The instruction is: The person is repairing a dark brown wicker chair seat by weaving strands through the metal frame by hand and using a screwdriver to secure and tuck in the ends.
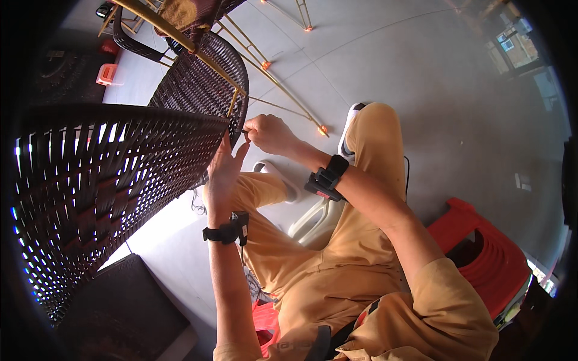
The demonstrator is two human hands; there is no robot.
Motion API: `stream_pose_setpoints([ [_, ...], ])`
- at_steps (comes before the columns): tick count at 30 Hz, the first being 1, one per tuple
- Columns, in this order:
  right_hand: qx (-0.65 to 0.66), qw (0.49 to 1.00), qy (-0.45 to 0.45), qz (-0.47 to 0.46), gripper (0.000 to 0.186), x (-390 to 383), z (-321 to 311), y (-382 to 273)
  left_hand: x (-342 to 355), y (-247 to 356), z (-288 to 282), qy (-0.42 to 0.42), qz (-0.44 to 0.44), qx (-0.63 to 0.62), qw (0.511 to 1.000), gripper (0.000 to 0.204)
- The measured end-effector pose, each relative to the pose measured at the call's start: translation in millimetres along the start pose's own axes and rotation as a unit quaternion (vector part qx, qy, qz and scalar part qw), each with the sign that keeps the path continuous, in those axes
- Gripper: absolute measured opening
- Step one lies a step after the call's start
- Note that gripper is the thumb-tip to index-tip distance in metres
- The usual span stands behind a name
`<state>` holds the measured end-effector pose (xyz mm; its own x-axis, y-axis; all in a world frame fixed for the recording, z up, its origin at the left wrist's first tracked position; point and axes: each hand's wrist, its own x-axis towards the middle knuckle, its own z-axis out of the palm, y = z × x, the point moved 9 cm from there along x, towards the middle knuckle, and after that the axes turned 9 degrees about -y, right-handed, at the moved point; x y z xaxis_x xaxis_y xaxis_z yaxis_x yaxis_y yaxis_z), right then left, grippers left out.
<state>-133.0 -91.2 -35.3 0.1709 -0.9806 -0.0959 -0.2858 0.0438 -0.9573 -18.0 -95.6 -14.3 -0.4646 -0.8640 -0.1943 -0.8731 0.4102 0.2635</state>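
A dark brown woven chair point(126, 174) with a gold metal frame point(208, 60) leans in from the left, its broad woven panel nearest me. At the corner where the panel meets the rounded woven part, my left hand point(224, 168) grips the edge. Its thumb sticks out to the right, and the other fingers are partly hidden by the weave. Just to the right, my right hand point(269, 133) is closed in a pinch on a short dark strip point(244, 132) that comes from the chair's edge.
Gold chair legs point(283, 87) with orange-tipped feet reach across the grey floor point(391, 54). A red plastic stool point(487, 259) stands at my right. A pale plastic piece point(316, 222) lies between my legs. A dark box-like object point(132, 307) is at lower left, and a pink stool point(106, 74) stands farther off.
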Motion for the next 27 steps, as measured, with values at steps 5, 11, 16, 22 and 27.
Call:
stream_pose_setpoints([
  [5,-0.065,0.996,0.005,-0.061,0.014,-11,2,-24,-8,-17,4,-0.027,0.013,-0.189,0.982,0.055],
  [11,-0.049,0.992,0.024,-0.111,0.016,-13,6,-29,-8,-11,-3,0.001,0.047,-0.112,0.993,0.053],
  [16,-0.007,0.994,0.036,-0.102,0.019,-14,4,-24,-2,-16,9,-0.038,0.019,-0.13,0.991,0.053],
  [22,0.12,0.989,0.01,-0.083,0.02,-9,6,-22,-2,-23,7,-0.019,0.027,-0.151,0.988,0.053],
  [27,0.64,0.753,-0.098,0.119,0.01,-2,36,4,-1,-21,10,-0.042,-0.016,-0.141,0.989,0.051],
])
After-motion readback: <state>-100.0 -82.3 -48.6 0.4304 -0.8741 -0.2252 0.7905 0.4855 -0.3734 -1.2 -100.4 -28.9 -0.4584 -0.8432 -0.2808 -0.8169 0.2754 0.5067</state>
